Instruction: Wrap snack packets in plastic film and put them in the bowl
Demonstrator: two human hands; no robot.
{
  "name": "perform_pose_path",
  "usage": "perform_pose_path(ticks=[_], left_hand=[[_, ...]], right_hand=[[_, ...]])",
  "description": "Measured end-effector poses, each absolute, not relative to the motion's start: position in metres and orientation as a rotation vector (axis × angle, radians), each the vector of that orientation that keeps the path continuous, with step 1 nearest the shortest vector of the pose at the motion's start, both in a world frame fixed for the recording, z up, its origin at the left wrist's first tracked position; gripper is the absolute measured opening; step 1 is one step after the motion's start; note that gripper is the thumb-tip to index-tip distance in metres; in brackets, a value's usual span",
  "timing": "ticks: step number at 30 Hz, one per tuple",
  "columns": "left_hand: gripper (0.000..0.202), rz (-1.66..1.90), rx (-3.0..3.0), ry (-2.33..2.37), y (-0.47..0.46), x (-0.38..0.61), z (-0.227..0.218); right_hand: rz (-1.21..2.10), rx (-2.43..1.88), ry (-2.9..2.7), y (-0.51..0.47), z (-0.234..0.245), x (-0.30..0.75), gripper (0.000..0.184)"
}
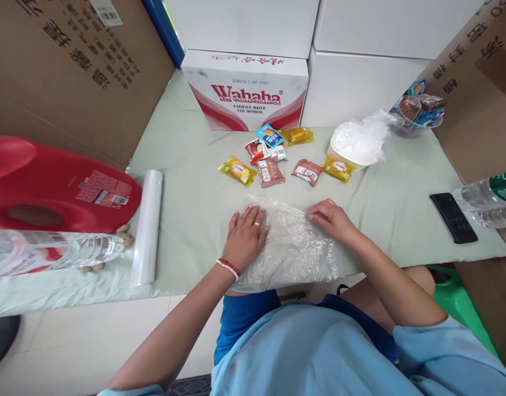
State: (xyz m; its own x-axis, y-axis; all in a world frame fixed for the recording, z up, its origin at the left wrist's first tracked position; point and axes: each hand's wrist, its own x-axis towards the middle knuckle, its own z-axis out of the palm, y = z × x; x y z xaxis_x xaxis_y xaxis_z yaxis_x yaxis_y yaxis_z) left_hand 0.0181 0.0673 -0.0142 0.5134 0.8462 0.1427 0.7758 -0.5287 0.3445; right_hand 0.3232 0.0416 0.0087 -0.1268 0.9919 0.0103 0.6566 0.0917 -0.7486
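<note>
A clear, crinkled plastic bag lies flat at the table's front edge. My left hand rests on its left side with the fingers stretched out; a ring and a bead bracelet show on it. At the bag's far right corner, my right hand has its fingertips pinched together on the film. Just beyond the bag are small wrapped snacks: a yellow packet, a brown packet, a blue packet and several others.
A white tub with crumpled plastic stands behind the snacks, before a Wahaha carton. At left are a film roll, a red jug and a water bottle. A phone lies at right.
</note>
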Motion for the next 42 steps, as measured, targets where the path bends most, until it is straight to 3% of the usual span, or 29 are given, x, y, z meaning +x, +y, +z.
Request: perform_pose_path(ticks=[3, 7, 8, 11, 17, 22, 26, 32, 37, 42], left_hand=[[0.055, 0.355, 2.517, 1.433, 0.068, 0.019, -0.019], [0.059, 0.293, 2.524, 1.446, 0.067, 0.02, -0.018], [0.06, 0.286, 2.525, 1.445, 0.067, 0.021, -0.018], [0.061, 0.282, 2.519, 1.449, 0.068, 0.021, -0.019], [0.06, 0.29, 2.514, 1.459, 0.067, 0.022, -0.022], [0.06, 0.231, 2.498, 1.499, 0.068, 0.023, -0.017], [0.058, 0.234, 2.415, 1.551, 0.068, 0.021, -0.008], [0.059, 0.244, 2.493, 1.599, 0.078, 0.008, -0.005], [0.064, 0.072, 2.493, 1.607, 0.095, -0.009, -0.011], [0.069, 0.03, 2.512, 1.645, 0.096, -0.01, -0.011]], right_hand=[[0.813, -1.705, -1.68, 0.049, 0.015, 0.328, 0.033], [0.859, -1.363, -2.134, 0.041, 0.024, 0.323, 0.056], [0.881, -1.309, -2.218, 0.038, 0.023, 0.32, 0.053], [0.938, -1.281, -2.23, 0.035, 0.016, 0.315, 0.021], [1.043, -1.649, -1.506, 0.065, -0.003, 0.328, 0.028], [0.6, -1.906, -1.052, 0.085, 0.005, 0.34, 0.025], [0.28, -1.79, -1.429, 0.054, 0.024, 0.322, 0.023], [0.221, -1.774, -2.128, -0.006, -0.003, 0.287, 0.054], [0.175, -2.001, -2.171, -0.012, -0.026, 0.315, 0.059], [0.172, -2.01, -1.928, 0.012, -0.003, 0.334, 0.053]])
